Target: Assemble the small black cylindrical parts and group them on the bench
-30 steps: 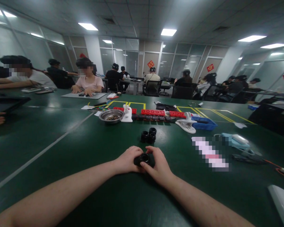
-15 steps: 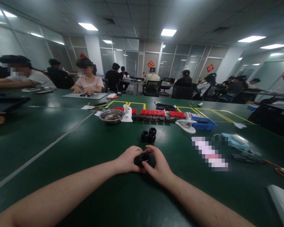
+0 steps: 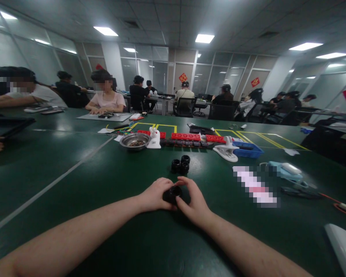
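Observation:
Between both hands, low over the green table, is a shiny black hollow part (image 3: 170,195) with a round opening facing up. My left hand (image 3: 157,194) closes around its left side, and the fingers behind it are partly hidden. My right hand (image 3: 195,202) curves around the right side, thumb at the near rim and forefinger at the far edge. Just beyond the hands stands a small cluster of three black round hollow pieces (image 3: 180,165), close together. Their exact kind is hard to tell.
Farther back are a metal bowl (image 3: 135,141) of small pieces, a row of red blocks (image 3: 186,136), white clamp-like stands (image 3: 227,149) and a blue tray (image 3: 249,150). A light-blue device (image 3: 290,171) with cables lies right. A white object (image 3: 343,246) sits near right. People sit around.
The black part has turned or shifted slightly between my fingers, and less of it shows under my right hand. The three black pieces stay put; the view has moved slightly.

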`<state>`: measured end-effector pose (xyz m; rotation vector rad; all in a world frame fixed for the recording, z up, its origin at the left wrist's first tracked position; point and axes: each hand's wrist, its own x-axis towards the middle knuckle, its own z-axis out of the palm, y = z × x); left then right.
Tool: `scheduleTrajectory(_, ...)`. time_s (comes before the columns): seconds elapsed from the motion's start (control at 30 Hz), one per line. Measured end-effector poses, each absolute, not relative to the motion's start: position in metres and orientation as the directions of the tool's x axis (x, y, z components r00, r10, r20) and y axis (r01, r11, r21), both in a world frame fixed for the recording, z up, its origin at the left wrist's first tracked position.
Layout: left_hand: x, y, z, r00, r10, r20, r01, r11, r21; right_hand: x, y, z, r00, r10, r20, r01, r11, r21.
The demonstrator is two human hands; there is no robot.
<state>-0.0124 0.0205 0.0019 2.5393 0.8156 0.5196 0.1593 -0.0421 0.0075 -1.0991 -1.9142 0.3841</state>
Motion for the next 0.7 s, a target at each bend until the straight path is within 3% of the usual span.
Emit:
scheduleTrajectory(0.1,-0.0126,0.0204,0.0026,0.760,0.614,0.214,0.458,-0.738,0.495,0.1602,-0.0438,0.0091,-0.268,0.784,0.560,0.528,0.606,-0.595)
scheduleTrajectory(0.3,-0.0131,0.0210,0.0012,0.754,0.621,0.213,0.465,-0.734,0.495,0.1579,-0.0398,0.0059,-0.157,0.810,0.565,0.617,0.527,-0.585)
scheduleTrajectory(0.53,-0.0121,0.0204,0.0023,0.761,0.613,0.213,0.459,-0.740,0.491,0.1607,-0.0417,0.0066,-0.288,0.790,0.541,0.527,0.602,-0.599)
scheduleTrajectory(0.7,-0.0128,0.0192,0.0045,0.758,0.620,0.200,0.469,-0.732,0.494,0.1595,-0.0424,0.0082,-0.227,0.789,0.571,0.584,0.580,-0.568)
